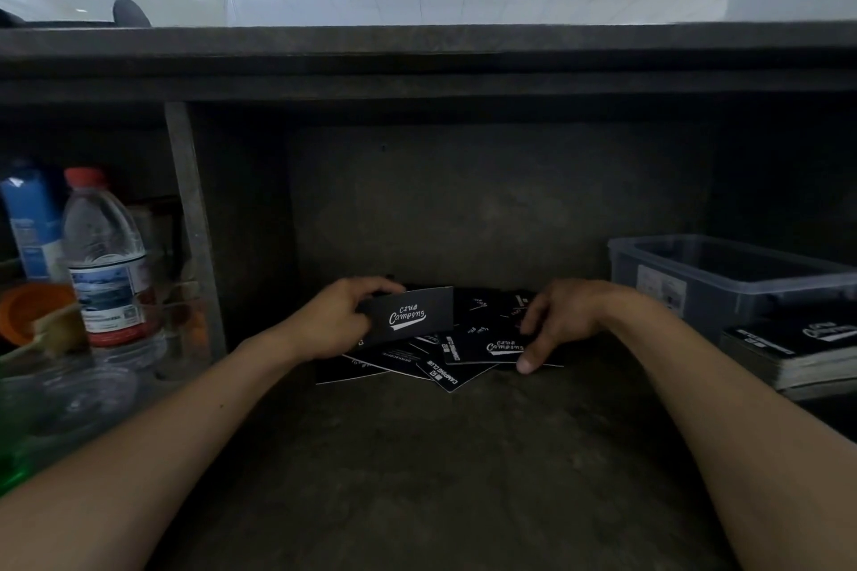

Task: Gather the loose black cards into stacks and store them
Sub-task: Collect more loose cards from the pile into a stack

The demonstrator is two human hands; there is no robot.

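The left hand (341, 320) pinches a raised Camping Club card (410, 313); the right hand (563, 318) grips a second card (491, 345) with curled fingers atop the loose pile (436, 369). The slick, overlapping cards may skid and scatter.

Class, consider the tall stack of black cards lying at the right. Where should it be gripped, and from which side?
Probably clamp the stack top and bottom at its near-left corner, coming from the front: it lies flat, its layered edge faces us, and the plastic bin stands close behind.

Head-worn view, forward-down, close.
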